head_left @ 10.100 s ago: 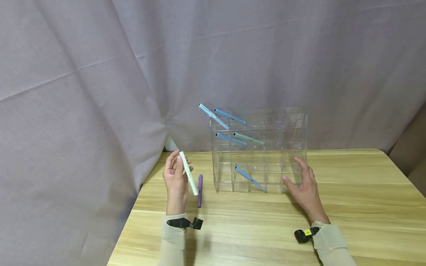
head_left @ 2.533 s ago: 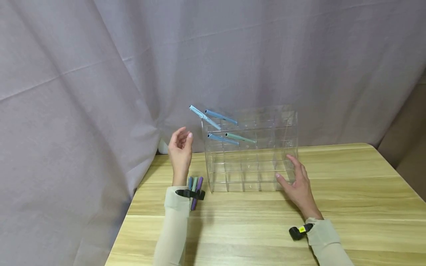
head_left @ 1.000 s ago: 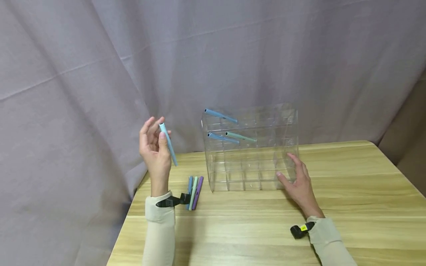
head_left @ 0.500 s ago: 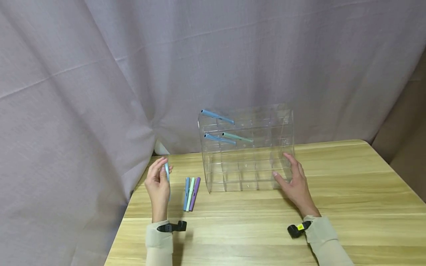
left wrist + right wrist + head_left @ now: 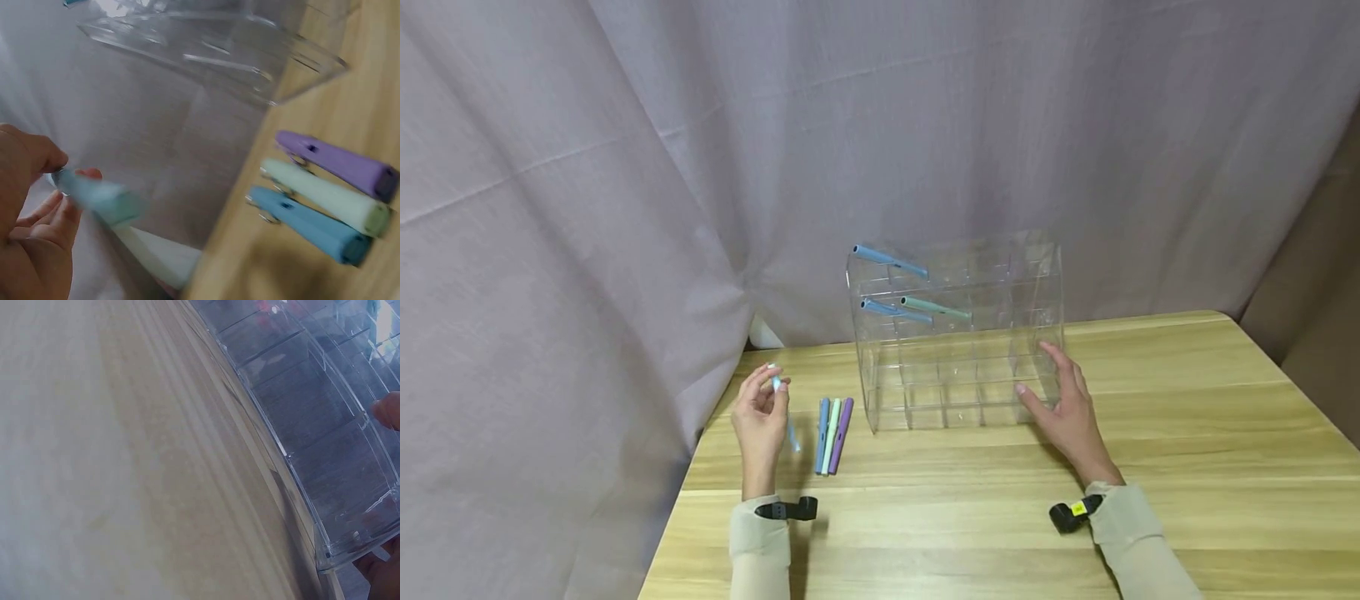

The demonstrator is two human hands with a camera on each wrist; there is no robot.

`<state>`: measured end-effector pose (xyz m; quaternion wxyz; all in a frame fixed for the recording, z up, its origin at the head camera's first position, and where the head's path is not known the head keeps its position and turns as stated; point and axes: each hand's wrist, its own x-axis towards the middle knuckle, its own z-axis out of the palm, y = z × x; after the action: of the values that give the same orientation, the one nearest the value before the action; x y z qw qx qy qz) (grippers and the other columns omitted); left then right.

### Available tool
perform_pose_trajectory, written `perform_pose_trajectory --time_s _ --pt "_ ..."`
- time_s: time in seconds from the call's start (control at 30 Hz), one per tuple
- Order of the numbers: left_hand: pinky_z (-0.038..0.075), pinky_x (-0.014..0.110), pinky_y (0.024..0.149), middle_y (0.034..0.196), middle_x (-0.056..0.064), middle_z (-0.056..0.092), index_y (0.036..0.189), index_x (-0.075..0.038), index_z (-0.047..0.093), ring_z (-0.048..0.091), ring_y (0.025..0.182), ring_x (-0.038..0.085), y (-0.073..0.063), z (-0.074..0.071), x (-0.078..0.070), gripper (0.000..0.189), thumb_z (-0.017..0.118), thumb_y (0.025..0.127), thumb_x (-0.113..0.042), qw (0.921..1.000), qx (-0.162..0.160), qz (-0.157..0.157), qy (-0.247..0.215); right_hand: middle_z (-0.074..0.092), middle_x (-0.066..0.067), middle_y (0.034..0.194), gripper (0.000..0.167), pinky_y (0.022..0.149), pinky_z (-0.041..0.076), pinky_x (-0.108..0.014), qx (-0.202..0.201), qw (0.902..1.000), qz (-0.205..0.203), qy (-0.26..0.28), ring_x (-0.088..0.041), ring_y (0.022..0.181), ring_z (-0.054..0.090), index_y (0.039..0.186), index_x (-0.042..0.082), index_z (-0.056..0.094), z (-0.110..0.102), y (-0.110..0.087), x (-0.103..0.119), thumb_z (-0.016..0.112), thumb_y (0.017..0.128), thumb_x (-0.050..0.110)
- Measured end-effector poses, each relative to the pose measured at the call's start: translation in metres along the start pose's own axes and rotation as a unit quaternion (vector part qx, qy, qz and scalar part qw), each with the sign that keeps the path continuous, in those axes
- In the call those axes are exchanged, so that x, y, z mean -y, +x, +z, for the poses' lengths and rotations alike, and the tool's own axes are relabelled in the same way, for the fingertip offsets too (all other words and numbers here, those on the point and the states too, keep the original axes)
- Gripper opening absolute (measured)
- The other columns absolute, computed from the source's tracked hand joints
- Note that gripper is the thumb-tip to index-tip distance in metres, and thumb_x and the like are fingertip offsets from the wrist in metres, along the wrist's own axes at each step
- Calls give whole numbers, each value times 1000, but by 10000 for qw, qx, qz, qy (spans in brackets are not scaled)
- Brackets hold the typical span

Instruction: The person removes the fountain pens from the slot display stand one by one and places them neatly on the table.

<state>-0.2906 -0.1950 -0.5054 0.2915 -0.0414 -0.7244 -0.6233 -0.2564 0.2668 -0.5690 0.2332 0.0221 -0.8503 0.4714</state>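
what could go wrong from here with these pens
The light blue pen is pinched near one end by the left hand, so it might slip or swing. Its free end is close to the row of three pens and could knock them apart. The upper blue pen, lower blue pen and green pen stick out at a slant from the clear rack; a jolt from the right hand at its side might drop one.
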Motion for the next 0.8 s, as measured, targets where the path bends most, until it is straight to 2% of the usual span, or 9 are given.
perform_pose_trajectory --time_s 0.07,0.17,0.27,0.37,0.43,0.5,0.63,0.73,0.8 --pt "59 9 74 129 23 66 122 3 74 73 88 5 -2 1 9 29 72 94 12 9996 -73 -200 188 34 -23 171 88 113 30 -87 4 10000 7 -29 -57 153 36 168 38 28 0 1 0 79 98 24" --pt "55 6 68 123 23 69 122 -2 77 75 90 17 -7 3 24 29 77 94 6 9974 -160 -373 589 36 -23 170 88 115 31 -85 -49 10000 -78 13 -55 154 36 168 35 30 1 2 1 80 96 20" --pt "55 6 76 127 23 72 123 -3 77 78 104 34 -13 3 39 29 77 95 4 9960 -116 -477 745 38 -23 169 88 116 32 -82 -120 9998 -176 50 -52 154 37 167 32 33 3 2 0 81 95 16" --pt "56 7 81 126 24 75 128 -3 75 76 109 41 -18 2 51 33 76 96 4 9956 7 -547 756 39 -24 168 88 116 32 -82 -137 9997 -199 68 -52 153 37 167 31 34 3 2 0 81 94 15" --pt "56 7 81 122 25 76 132 -5 74 77 104 36 -20 0 58 38 77 95 3 9957 64 -563 739 38 -24 168 87 115 32 -83 -122 9997 -189 72 -52 153 37 167 30 34 3 1 0 81 95 16" --pt "57 8 81 120 24 75 137 -8 72 76 99 22 -21 -1 62 44 79 95 1 9953 128 -627 724 39 -24 167 86 115 32 -83 -111 9997 -184 73 -53 152 38 167 28 34 2 1 0 81 95 16" --pt "57 9 80 120 27 75 138 -8 72 69 91 2 -22 -1 70 45 81 94 -2 9943 131 -968 418 39 -25 167 87 114 33 -83 -129 9997 -195 44 -54 151 39 167 30 34 1 2 0 81 95 17" --pt "55 9 76 117 27 77 133 -8 75 67 86 2 -23 2 74 40 82 94 -4 9922 144 -1174 384 39 -25 167 88 114 33 -83 -137 9997 -186 17 -54 151 39 167 32 33 1 2 -1 81 95 17" --pt "54 10 75 115 24 79 129 -9 77 66 84 1 -24 3 75 34 82 95 -6 9910 213 -1213 532 39 -24 167 88 114 33 -84 -132 9998 -162 18 -54 151 39 167 33 32 0 2 -1 80 95 17"
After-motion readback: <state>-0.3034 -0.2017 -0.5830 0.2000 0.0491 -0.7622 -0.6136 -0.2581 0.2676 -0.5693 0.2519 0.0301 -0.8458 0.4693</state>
